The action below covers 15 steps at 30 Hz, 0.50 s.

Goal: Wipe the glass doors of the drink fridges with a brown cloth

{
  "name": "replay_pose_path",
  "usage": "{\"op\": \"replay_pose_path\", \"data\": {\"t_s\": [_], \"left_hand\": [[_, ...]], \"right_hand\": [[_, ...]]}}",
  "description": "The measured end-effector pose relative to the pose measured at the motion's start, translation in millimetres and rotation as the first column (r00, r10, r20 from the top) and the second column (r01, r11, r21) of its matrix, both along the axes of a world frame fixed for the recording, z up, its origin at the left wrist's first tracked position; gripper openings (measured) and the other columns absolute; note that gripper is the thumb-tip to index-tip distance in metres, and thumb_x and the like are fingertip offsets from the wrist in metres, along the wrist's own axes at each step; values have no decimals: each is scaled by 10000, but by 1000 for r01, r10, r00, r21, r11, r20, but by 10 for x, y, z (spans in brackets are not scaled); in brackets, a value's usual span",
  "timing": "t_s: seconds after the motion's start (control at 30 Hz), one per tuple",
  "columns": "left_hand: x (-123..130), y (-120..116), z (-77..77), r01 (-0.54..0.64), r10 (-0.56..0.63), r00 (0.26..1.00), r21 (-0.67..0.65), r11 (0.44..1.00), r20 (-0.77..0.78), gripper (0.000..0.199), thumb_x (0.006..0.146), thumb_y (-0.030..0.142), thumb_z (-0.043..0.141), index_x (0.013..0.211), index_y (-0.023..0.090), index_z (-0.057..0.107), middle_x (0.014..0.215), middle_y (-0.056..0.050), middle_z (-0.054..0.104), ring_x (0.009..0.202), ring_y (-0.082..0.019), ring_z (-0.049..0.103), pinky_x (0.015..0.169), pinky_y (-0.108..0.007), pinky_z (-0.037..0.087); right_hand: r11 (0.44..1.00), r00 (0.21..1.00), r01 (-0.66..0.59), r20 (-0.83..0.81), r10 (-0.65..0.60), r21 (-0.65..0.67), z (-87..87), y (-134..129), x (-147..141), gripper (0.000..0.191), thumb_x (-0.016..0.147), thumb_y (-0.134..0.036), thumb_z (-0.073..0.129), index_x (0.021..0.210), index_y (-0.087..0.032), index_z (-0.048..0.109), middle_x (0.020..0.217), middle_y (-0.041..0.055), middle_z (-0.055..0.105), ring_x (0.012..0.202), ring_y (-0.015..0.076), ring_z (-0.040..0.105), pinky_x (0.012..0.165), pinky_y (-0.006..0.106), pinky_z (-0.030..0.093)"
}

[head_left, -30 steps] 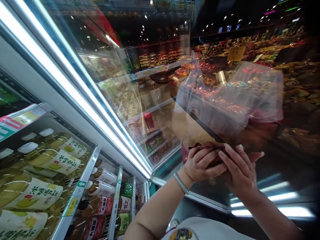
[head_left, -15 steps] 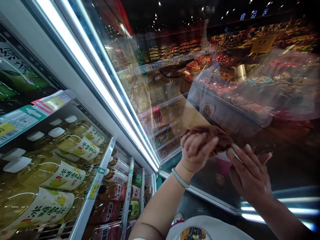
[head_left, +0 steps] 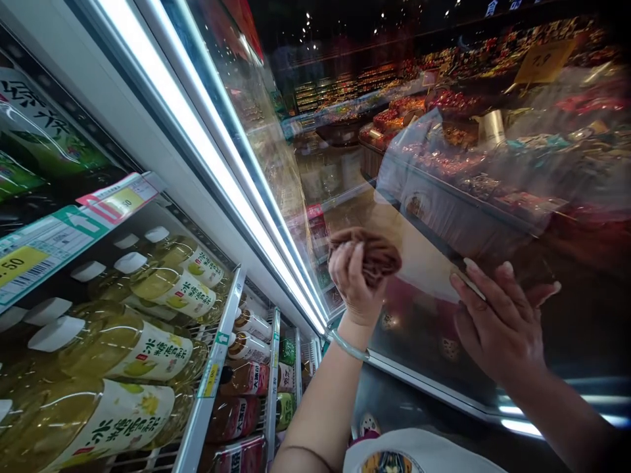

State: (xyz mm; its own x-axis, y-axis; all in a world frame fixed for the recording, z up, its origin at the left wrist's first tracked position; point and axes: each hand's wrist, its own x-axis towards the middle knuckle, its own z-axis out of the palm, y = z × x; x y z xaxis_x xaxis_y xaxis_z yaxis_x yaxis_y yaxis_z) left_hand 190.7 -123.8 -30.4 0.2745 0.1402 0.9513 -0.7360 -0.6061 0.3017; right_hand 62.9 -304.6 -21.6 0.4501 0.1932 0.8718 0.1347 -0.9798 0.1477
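Observation:
A crumpled brown cloth (head_left: 382, 256) is gripped in my left hand (head_left: 350, 279), whose fingers are curled round it in front of the glass door (head_left: 419, 341). A pale bangle circles that wrist. To its right, my right hand (head_left: 503, 322) has its fingers apart, near the glass and holding nothing visible. The cloth and the right hand are apart. Reflections cover much of the glass.
At left, an open cooler shelf holds several bottles of yellow drink (head_left: 133, 348) behind a price strip (head_left: 59, 230). Bright light tubes (head_left: 197, 144) run along the frame. Through or on the glass show market stalls and a yellow price sign (head_left: 545, 60).
My left hand has moved left and slightly up with the cloth, away from my right hand. The right hand has shifted only a little. The view has shifted slightly.

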Motion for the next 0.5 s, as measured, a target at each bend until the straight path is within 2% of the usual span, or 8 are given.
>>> {"op": "replay_pose_path", "data": {"t_s": [0.03, 0.1, 0.13, 0.17, 0.23, 0.33, 0.43, 0.5], "left_hand": [[5, -1, 34, -22, 20, 999, -56, 998, -42, 591, 1007, 486, 527, 1518, 194, 475, 1386, -181, 599, 1373, -312, 550, 1170, -527, 463], [-85, -99, -3, 20, -27, 995, -83, 996, -91, 572, 995, 429, 546, 1517, 204, 482, 1420, -176, 590, 1395, -316, 530, 1191, -537, 431], [-156, -166, -69, 79, -82, 994, -53, 996, -69, 563, 981, 419, 575, 1503, 221, 505, 1402, -162, 608, 1381, -311, 543, 1198, -530, 422], [-221, -219, -155, 135, -133, 990, 36, 990, -51, 545, 976, 380, 588, 1500, 251, 518, 1377, -139, 631, 1358, -296, 566, 1204, -521, 416], [-272, -224, -331, 151, -151, 989, 115, 982, -6, 532, 963, 308, 602, 1490, 267, 540, 1316, -119, 665, 1315, -274, 597, 1229, -519, 383], [-65, 91, -440, 119, -124, 992, 167, 979, 21, 579, 954, 402, 628, 1503, 239, 540, 1335, -147, 638, 1337, -304, 570, 1213, -530, 387], [317, 548, -344, -29, 31, 995, 19, 999, -96, 700, 954, 450, 624, 1571, 179, 432, 1434, -201, 549, 1391, -331, 514, 1166, -513, 444], [488, 706, -278, -151, 132, 971, -86, 985, -201, 694, 956, 393, 607, 1582, 184, 390, 1458, -203, 528, 1392, -322, 510, 1168, -515, 451]], "right_hand": [[1000, 1000, -4, -4, 4, 2, -10, 51, 24, 757, 864, -112, 726, 1568, -256, 487, 1559, 84, 566, 1496, 331, 482, 1271, 480, 381], [999, 999, -32, -18, 32, 2, -37, 166, 83, 759, 877, -116, 720, 1577, -270, 469, 1547, 80, 579, 1468, 313, 520, 1256, 466, 405], [999, 998, -52, -20, 52, 4, -58, 223, 115, 758, 883, -117, 717, 1581, -270, 461, 1531, 80, 595, 1457, 304, 534, 1252, 461, 412], [998, 997, -70, -23, 70, 9, -84, 274, 147, 757, 890, -119, 713, 1585, -266, 453, 1515, 82, 610, 1455, 298, 536, 1251, 460, 413], [995, 994, -95, -54, 96, 11, -146, 350, 201, 756, 901, -125, 706, 1595, -253, 435, 1500, 87, 622, 1469, 293, 521, 1253, 463, 410], [998, 989, -66, -132, 62, -20, -235, 396, 256, 739, 908, -129, 695, 1586, -287, 449, 1518, 60, 608, 1462, 277, 531, 1278, 459, 369], [999, 992, -18, -126, 14, -31, -286, 416, 296, 737, 891, -122, 704, 1573, -285, 476, 1522, 48, 604, 1473, 267, 517, 1313, 443, 299], [999, 994, -7, -113, 2, -38, -296, 434, 314, 735, 877, -126, 722, 1562, -267, 495, 1514, 46, 611, 1517, 276, 458, 1336, 460, 236]]}}
